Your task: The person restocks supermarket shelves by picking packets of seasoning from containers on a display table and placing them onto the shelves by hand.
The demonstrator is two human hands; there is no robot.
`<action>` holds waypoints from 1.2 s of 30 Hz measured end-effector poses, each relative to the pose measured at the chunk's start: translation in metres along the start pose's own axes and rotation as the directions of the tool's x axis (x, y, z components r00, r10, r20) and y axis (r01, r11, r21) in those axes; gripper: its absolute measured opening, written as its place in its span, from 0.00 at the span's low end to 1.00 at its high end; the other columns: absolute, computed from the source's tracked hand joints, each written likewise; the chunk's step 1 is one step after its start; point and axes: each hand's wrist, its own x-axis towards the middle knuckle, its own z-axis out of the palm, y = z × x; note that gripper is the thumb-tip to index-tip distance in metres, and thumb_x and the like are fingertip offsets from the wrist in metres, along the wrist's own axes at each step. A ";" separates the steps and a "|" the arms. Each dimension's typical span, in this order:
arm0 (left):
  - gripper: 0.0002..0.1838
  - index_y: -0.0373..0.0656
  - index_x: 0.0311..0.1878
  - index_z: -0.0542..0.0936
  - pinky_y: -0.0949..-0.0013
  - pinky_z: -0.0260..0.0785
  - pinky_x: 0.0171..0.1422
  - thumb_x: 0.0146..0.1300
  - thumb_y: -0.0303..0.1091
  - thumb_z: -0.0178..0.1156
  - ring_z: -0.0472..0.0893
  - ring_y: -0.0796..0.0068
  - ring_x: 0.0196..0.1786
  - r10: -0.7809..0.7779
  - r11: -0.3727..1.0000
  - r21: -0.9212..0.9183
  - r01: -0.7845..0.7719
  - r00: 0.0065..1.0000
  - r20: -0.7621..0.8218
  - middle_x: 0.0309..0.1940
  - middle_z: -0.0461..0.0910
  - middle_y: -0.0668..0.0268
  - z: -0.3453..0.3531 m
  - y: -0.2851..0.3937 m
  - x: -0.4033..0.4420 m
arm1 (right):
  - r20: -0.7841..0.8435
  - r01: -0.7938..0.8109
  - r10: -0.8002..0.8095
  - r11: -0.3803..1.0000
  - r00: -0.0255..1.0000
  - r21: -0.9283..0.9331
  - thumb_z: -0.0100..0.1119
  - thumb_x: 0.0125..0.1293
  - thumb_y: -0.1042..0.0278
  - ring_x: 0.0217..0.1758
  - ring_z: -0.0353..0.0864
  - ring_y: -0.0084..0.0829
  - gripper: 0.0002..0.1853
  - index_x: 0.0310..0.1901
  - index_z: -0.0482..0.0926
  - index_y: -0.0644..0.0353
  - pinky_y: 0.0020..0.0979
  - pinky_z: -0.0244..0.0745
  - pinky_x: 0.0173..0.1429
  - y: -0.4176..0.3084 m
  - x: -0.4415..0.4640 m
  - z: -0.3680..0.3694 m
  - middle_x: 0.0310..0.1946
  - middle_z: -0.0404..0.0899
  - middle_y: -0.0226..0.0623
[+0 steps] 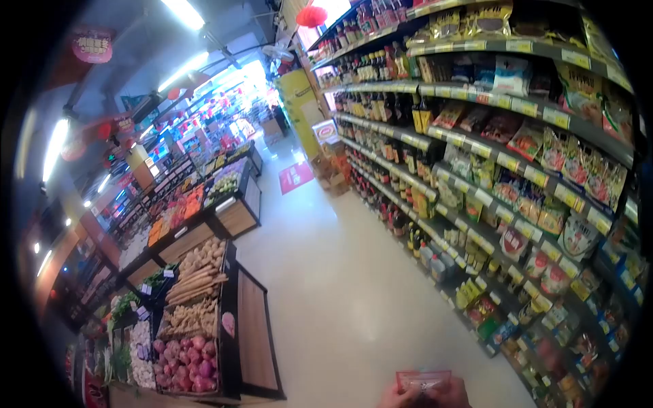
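At the bottom edge of the head view, my left hand (396,396) and my right hand (451,394) hold a small flat packet (423,376) between them. The packet has a reddish, partly clear top edge, and its lower part is cut off by the frame. Each hand is closed on one side of it, thumbs over the front. What is inside the packet is too small to make out. Pale shop floor (340,319) lies beyond the hands.
Shelves of bagged foods (537,177) and bottles (381,109) line the right side. On the left, a produce stand carries red onions (187,364), ginger (190,319), long roots (196,285) and potatoes (204,258). Cardboard boxes (330,170) stand farther down the aisle, near a pink floor mat (295,177).
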 end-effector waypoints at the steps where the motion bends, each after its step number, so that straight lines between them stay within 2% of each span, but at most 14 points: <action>1: 0.18 0.38 0.52 0.71 0.79 0.66 0.30 0.62 0.34 0.60 0.71 0.85 0.28 0.005 0.998 -0.055 -0.004 1.000 0.028 0.26 0.72 0.74 0.007 0.010 0.010 | -0.015 0.014 -0.014 1.000 1.000 -0.006 0.63 0.57 0.69 0.27 0.71 0.18 0.10 0.35 0.74 0.65 0.24 0.70 0.30 -0.010 0.010 -0.005 0.24 0.74 0.26; 3: 0.22 0.38 0.56 0.68 0.80 0.65 0.32 0.62 0.36 0.61 0.70 0.85 0.30 0.005 0.985 -0.174 0.009 0.997 0.079 0.27 0.72 0.74 0.020 0.021 0.028 | -0.030 0.064 -0.059 0.976 0.998 0.210 0.63 0.57 0.68 0.26 0.72 0.18 0.09 0.33 0.75 0.64 0.24 0.70 0.30 -0.031 0.022 -0.016 0.24 0.75 0.25; 5: 0.23 0.38 0.57 0.68 0.80 0.64 0.31 0.62 0.36 0.61 0.69 0.86 0.30 0.021 0.995 -0.100 -0.011 0.995 0.099 0.26 0.71 0.74 0.023 0.011 0.055 | -0.005 0.065 -0.065 0.985 0.998 0.162 0.62 0.58 0.68 0.27 0.73 0.18 0.09 0.34 0.75 0.65 0.24 0.71 0.30 -0.023 0.042 -0.034 0.25 0.75 0.26; 10: 0.09 0.42 0.34 0.73 0.78 0.59 0.29 0.61 0.35 0.61 0.64 0.85 0.27 0.160 0.975 -0.154 -0.160 0.987 -0.012 0.24 0.65 0.77 0.031 -0.012 0.101 | -0.002 0.046 -0.046 0.988 0.999 0.150 0.60 0.60 0.68 0.28 0.75 0.19 0.10 0.38 0.76 0.65 0.24 0.72 0.31 -0.037 0.082 -0.044 0.27 0.77 0.27; 13: 0.12 0.44 0.25 0.69 0.76 0.57 0.28 0.61 0.34 0.61 0.61 0.85 0.26 0.158 0.983 -0.083 -0.165 0.984 -0.083 0.22 0.63 0.77 0.034 0.002 0.122 | 0.073 0.064 -0.076 0.985 0.994 0.157 0.59 0.60 0.69 0.28 0.75 0.18 0.10 0.41 0.76 0.66 0.24 0.72 0.33 -0.038 0.114 -0.051 0.29 0.78 0.29; 16: 0.10 0.42 0.28 0.71 0.75 0.60 0.30 0.60 0.33 0.61 0.63 0.84 0.27 0.214 0.976 0.003 -0.216 0.965 -0.150 0.22 0.64 0.76 0.030 -0.005 0.140 | 0.091 0.124 -0.142 0.976 0.986 0.179 0.58 0.61 0.71 0.28 0.75 0.18 0.08 0.39 0.76 0.65 0.24 0.73 0.29 -0.045 0.136 -0.051 0.28 0.77 0.28; 18: 0.09 0.41 0.29 0.72 0.75 0.62 0.31 0.60 0.33 0.62 0.64 0.84 0.27 0.254 0.967 0.050 -0.249 0.947 -0.197 0.22 0.65 0.76 0.030 0.009 0.144 | 0.125 -0.176 0.167 0.982 0.978 0.066 0.57 0.61 0.71 0.26 0.75 0.19 0.06 0.38 0.75 0.63 0.24 0.73 0.22 -0.057 0.144 -0.054 0.26 0.75 0.27; 25: 0.07 0.37 0.36 0.75 0.74 0.67 0.36 0.60 0.31 0.61 0.71 0.83 0.30 0.305 0.947 0.151 -0.283 0.939 -0.156 0.27 0.72 0.74 0.019 0.025 0.166 | 0.168 -0.223 0.196 0.961 0.966 0.164 0.58 0.60 0.72 0.24 0.73 0.19 0.04 0.35 0.74 0.61 0.24 0.73 0.20 -0.059 0.182 -0.057 0.25 0.72 0.25; 26: 0.07 0.37 0.36 0.75 0.74 0.67 0.36 0.60 0.31 0.61 0.71 0.83 0.30 0.309 0.946 0.153 -0.286 0.938 -0.156 0.27 0.72 0.74 0.020 0.026 0.168 | 0.245 0.401 -0.346 0.887 0.906 -0.229 0.59 0.60 0.72 0.25 0.74 0.19 0.05 0.35 0.73 0.61 0.24 0.75 0.23 -0.041 0.197 -0.066 0.25 0.72 0.25; 27: 0.07 0.37 0.37 0.75 0.75 0.67 0.35 0.61 0.30 0.60 0.71 0.83 0.30 0.227 0.972 -0.018 -0.234 0.957 -0.183 0.28 0.73 0.73 0.024 0.034 0.169 | 0.496 0.825 -0.677 0.325 0.545 -0.463 0.60 0.60 0.71 0.26 0.74 0.19 0.06 0.35 0.73 0.61 0.24 0.76 0.25 -0.031 0.207 -0.071 0.26 0.73 0.25; 28: 0.07 0.36 0.38 0.75 0.76 0.67 0.35 0.62 0.30 0.59 0.71 0.84 0.30 0.141 0.966 -0.189 -0.178 0.971 -0.193 0.28 0.73 0.73 0.027 0.043 0.169 | 0.495 0.827 -0.680 0.320 0.541 -0.463 0.60 0.60 0.71 0.26 0.74 0.19 0.06 0.35 0.73 0.61 0.24 0.76 0.25 -0.035 0.206 -0.068 0.26 0.73 0.25; 29: 0.07 0.36 0.38 0.75 0.76 0.67 0.35 0.62 0.30 0.59 0.71 0.84 0.30 0.146 0.965 -0.188 -0.183 0.970 -0.193 0.28 0.73 0.73 0.032 0.052 0.169 | 0.304 0.493 -0.422 0.843 0.854 -0.213 0.62 0.60 0.71 0.27 0.74 0.19 0.07 0.35 0.73 0.61 0.24 0.76 0.26 -0.041 0.201 -0.063 0.26 0.73 0.26; 30: 0.06 0.37 0.35 0.74 0.77 0.66 0.33 0.62 0.30 0.58 0.70 0.84 0.29 0.128 0.970 -0.164 -0.179 0.950 -0.284 0.27 0.73 0.73 0.037 0.062 0.169 | 0.256 -0.050 0.009 0.987 0.967 0.151 0.63 0.59 0.71 0.28 0.74 0.19 0.08 0.35 0.74 0.62 0.23 0.75 0.28 -0.046 0.198 -0.060 0.27 0.74 0.26; 36: 0.12 0.42 0.24 0.72 0.77 0.59 0.27 0.64 0.32 0.56 0.67 0.85 0.25 0.154 0.977 -0.102 -0.190 0.945 -0.287 0.20 0.70 0.75 0.035 0.053 0.186 | 0.274 -0.104 0.076 0.991 0.959 0.090 0.64 0.58 0.73 0.31 0.74 0.18 0.08 0.35 0.74 0.62 0.24 0.75 0.30 -0.050 0.203 -0.067 0.27 0.75 0.26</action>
